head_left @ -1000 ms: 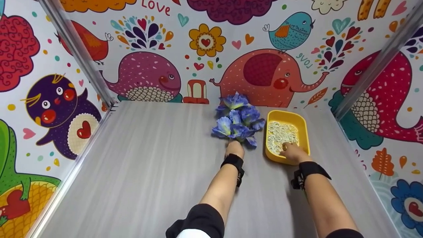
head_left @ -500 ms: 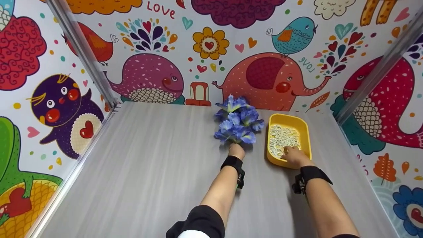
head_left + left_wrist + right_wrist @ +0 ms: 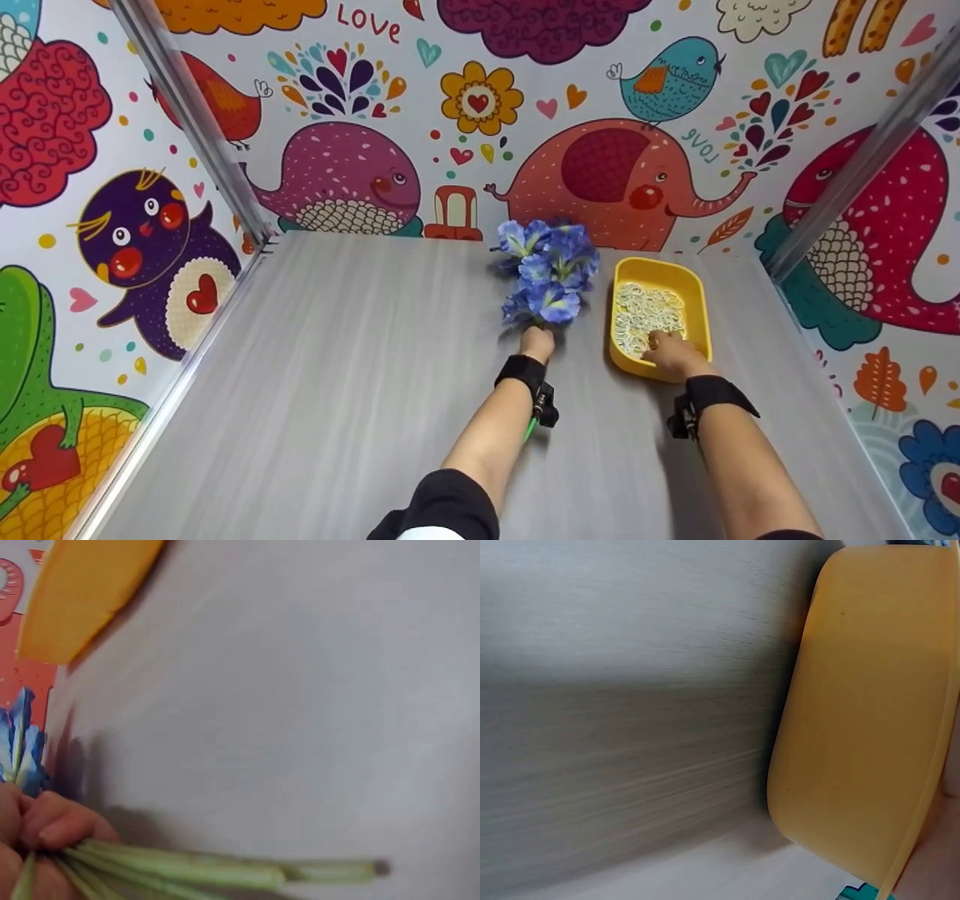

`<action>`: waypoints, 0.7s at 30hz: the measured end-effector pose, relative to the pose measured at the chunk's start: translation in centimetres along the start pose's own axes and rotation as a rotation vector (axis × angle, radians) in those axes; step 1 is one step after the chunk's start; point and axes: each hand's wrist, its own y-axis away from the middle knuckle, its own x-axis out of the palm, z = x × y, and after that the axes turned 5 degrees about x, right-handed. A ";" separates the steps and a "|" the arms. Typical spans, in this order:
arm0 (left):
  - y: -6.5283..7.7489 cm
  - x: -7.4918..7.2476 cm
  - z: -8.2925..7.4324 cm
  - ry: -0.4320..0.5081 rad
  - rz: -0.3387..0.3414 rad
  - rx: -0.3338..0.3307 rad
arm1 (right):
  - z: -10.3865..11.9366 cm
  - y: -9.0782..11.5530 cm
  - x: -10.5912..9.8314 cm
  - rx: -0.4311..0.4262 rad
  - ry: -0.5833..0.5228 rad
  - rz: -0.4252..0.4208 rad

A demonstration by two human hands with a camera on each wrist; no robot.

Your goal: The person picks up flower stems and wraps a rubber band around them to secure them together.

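The left hand [image 3: 537, 343] grips flower stems [image 3: 187, 868] while the right hand [image 3: 676, 355] (hold unclear) dips into a yellow tub [image 3: 667, 275].

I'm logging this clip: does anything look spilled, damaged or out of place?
Nothing stands out: the small pale rings lie inside the upright, rounded yellow plastic tub, with no spill visible, and the left hand grips the blue-purple flowers by their green stems.

Multicol. cartoon walls [image 3: 487, 120], gry tbl [image 3: 360, 360]

One yellow tub [image 3: 696, 311]; one blue flower bunch [image 3: 553, 271]; two black wristbands [image 3: 523, 370] [image 3: 721, 395]; pale rings [image 3: 646, 307] too many to count.
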 end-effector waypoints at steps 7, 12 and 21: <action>10.0 -12.4 -11.7 0.788 0.249 -0.164 | 0.0 -0.1 -0.1 -0.006 0.009 0.003; 16.7 -22.5 -19.6 1.056 0.311 -0.254 | -0.1 -0.5 0.0 -0.028 0.043 -0.001; 20.5 -29.5 -22.6 1.439 0.281 -0.301 | -0.2 -0.4 -0.4 -0.006 0.028 0.042</action>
